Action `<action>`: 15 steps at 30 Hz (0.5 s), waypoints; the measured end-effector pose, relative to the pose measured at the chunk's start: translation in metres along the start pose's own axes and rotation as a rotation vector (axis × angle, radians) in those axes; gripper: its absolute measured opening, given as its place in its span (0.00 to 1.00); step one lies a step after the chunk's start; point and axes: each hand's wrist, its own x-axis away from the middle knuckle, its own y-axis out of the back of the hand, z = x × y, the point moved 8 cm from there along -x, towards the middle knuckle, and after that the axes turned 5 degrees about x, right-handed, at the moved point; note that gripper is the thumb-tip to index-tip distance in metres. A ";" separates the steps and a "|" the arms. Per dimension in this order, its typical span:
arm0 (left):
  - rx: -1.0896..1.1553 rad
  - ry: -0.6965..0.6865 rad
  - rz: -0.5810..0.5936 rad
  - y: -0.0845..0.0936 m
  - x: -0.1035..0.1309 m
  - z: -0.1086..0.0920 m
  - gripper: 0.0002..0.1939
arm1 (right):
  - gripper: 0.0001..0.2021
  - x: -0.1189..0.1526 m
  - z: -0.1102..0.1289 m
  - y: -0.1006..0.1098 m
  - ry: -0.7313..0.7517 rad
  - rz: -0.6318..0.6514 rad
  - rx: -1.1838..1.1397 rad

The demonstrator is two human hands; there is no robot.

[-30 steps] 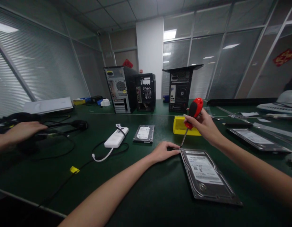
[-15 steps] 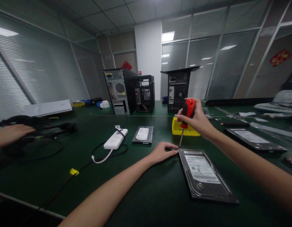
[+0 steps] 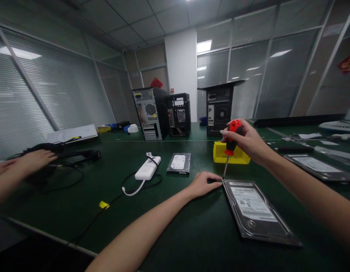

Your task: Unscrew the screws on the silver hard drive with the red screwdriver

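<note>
My right hand (image 3: 247, 138) is wrapped round the red and black handle of a screwdriver (image 3: 233, 136). Its shaft slants down to the far left corner of a hard drive (image 3: 255, 207), which lies label up on the green table. At that same corner, the thumb and forefinger of my left hand (image 3: 203, 185) close in a pinch against the drive's edge beside the screwdriver tip. What lies between those two fingers is mostly hidden. Just behind the screwdriver stands a yellow plastic holder (image 3: 234, 158).
A smaller hard drive (image 3: 179, 163) and a white power strip (image 3: 148, 169) lie to the left. Another drive (image 3: 316, 168) is at the right. Computer cases (image 3: 150, 113) stand at the back. Another person's hands (image 3: 30, 162) are over black cables (image 3: 90, 155) at far left.
The view has swung left, so the table's things sit farther right. More of the other person's hands shows. The screwdriver stays at the drive's corner, and my left hand keeps its place there.
</note>
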 end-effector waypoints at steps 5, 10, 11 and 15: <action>-0.028 0.001 0.004 -0.001 -0.001 0.001 0.16 | 0.16 -0.001 -0.002 -0.003 -0.046 0.020 -0.126; -0.058 -0.003 -0.003 -0.001 0.000 0.000 0.16 | 0.15 -0.004 0.000 -0.008 -0.086 0.065 -0.192; -0.063 -0.002 0.001 -0.001 0.000 0.000 0.16 | 0.15 -0.004 0.000 -0.007 -0.086 0.058 -0.184; -0.083 0.004 0.005 -0.001 0.001 -0.002 0.16 | 0.21 -0.004 0.001 -0.006 -0.079 0.006 -0.201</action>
